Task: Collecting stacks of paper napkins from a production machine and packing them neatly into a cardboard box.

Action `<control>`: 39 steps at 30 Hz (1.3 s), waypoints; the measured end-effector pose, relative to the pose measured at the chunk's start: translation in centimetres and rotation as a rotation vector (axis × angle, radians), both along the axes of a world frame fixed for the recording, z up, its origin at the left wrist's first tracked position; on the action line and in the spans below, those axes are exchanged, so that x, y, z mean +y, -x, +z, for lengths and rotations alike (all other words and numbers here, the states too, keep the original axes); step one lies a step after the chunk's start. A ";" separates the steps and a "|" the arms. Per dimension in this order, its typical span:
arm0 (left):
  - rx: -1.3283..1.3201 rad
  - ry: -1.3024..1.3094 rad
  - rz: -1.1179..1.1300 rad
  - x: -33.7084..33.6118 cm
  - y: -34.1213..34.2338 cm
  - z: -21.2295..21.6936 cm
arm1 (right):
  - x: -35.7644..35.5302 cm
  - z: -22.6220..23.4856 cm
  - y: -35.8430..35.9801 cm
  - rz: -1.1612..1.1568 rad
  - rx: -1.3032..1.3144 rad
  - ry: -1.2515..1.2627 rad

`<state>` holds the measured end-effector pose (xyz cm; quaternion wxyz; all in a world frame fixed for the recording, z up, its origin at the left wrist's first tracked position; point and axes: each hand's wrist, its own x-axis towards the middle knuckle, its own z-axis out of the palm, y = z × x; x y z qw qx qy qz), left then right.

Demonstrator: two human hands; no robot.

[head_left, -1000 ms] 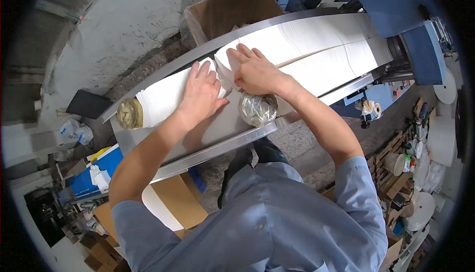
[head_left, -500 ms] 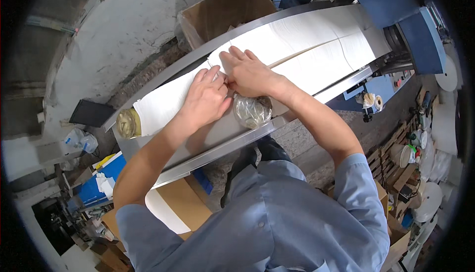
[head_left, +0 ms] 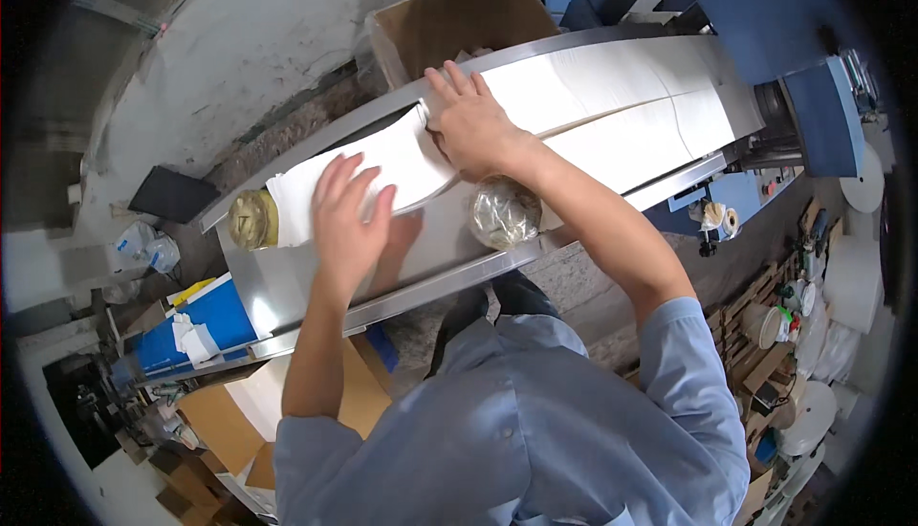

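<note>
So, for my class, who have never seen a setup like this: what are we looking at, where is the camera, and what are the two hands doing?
There is no robot here. The picture comes from a wide fisheye camera worn on a person's head, looking down, so straight edges bend near the rim. The person in a blue shirt stands at a long metal table that runs out of a blue machine. White paper sheets lie along it. The right hand presses flat on the paper. The left hand hovers open over a separate white stack; whether it touches is unclear. A crumpled clear plastic bundle and a yellowish tape roll also sit on the table. An open cardboard box stands behind.
</note>
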<state>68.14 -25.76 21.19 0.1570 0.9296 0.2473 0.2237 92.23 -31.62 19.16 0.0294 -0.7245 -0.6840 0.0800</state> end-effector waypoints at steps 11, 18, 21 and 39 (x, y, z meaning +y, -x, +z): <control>-0.198 -0.006 0.829 -0.1 15.0 -4.5 | 0.2 -1.3 -0.2 0.000 0.070 -0.136; -0.426 0.574 0.758 1.5 13.9 -5.3 | -0.3 0.1 0.2 0.018 0.172 -0.139; -0.497 0.779 0.724 2.4 13.5 -6.9 | 0.2 0.9 1.1 -0.019 0.194 -0.047; -0.049 0.459 0.449 2.9 11.7 -5.0 | -0.7 0.4 3.0 -0.040 0.047 -0.019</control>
